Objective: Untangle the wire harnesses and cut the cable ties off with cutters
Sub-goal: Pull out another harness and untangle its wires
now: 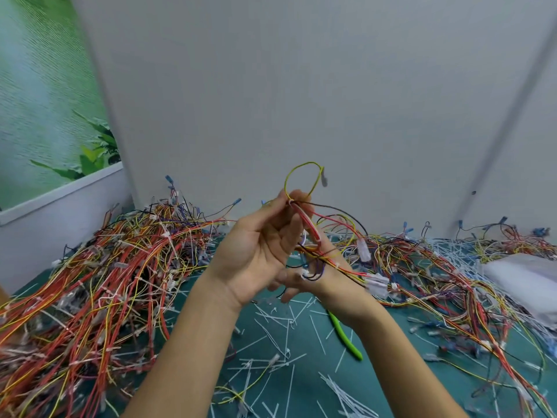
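L hand point(259, 251) pinches harness point(311, 226) top; R hand point(306, 280) half hidden behind L, grip unclear; cutters point(346, 339) on mat point(304, 390) under R forearm; cut ties point(278, 328) strewn

1. One harness heap point(105, 282) lies on the mat point(304, 399) at left, a second heap point(452, 282) at right.
2. Cut ties point(280, 336) lie scattered between them.
3. The cutters point(345, 336) lie among those ties, under the right forearm.

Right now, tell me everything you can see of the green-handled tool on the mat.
The green-handled tool lies flat on the teal mat among cut white cable ties. One slim, curved, glossy green handle shows, plastic-looking; its upper end disappears behind the wrist of the right hand, so the head is hidden. Nothing grips it.
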The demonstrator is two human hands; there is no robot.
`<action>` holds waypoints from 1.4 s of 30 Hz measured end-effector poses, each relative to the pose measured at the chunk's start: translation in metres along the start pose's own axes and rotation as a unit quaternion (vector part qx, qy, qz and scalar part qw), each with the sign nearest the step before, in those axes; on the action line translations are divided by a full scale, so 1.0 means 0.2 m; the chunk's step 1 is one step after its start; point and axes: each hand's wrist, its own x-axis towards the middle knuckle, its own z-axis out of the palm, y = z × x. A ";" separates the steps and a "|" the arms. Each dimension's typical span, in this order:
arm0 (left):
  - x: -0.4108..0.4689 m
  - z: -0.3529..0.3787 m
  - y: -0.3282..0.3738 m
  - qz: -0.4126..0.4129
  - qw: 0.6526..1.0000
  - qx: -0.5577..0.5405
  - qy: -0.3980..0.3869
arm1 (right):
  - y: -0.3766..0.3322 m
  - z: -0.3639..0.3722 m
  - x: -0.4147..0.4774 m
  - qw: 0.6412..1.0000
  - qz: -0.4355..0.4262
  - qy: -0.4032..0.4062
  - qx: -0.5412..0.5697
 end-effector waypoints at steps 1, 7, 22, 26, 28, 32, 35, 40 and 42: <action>-0.01 0.00 0.02 -0.004 1.000 0.017 0.000 | -0.01 -0.01 0.00 1.000 -0.013 0.009 0.027; -0.03 -0.05 0.13 0.023 0.989 0.128 0.075 | -0.11 -0.13 0.02 0.973 -0.038 0.165 0.159; 0.02 -0.15 0.06 0.262 0.812 0.520 0.052 | -0.18 -0.38 0.03 0.855 -0.115 0.236 0.447; 0.04 -0.15 0.01 0.242 0.801 0.548 0.005 | -0.16 -0.42 0.02 0.881 -0.057 0.216 0.418; 0.05 -0.14 -0.01 0.243 0.801 0.548 -0.004 | -0.15 -0.42 0.02 0.897 -0.006 0.217 0.385; 0.06 -0.14 -0.04 0.251 0.778 0.576 -0.016 | -0.15 -0.37 0.02 0.887 0.052 0.180 0.422; 0.07 -0.16 -0.05 0.253 0.751 0.609 -0.019 | -0.16 -0.35 0.01 0.877 0.052 0.156 0.452; 0.09 -0.20 -0.05 0.221 0.790 0.572 -0.011 | -0.16 -0.34 0.03 0.905 0.042 0.196 0.374; 0.11 -0.23 -0.05 0.192 0.846 0.497 0.020 | -0.15 -0.33 0.05 0.906 0.050 0.235 0.349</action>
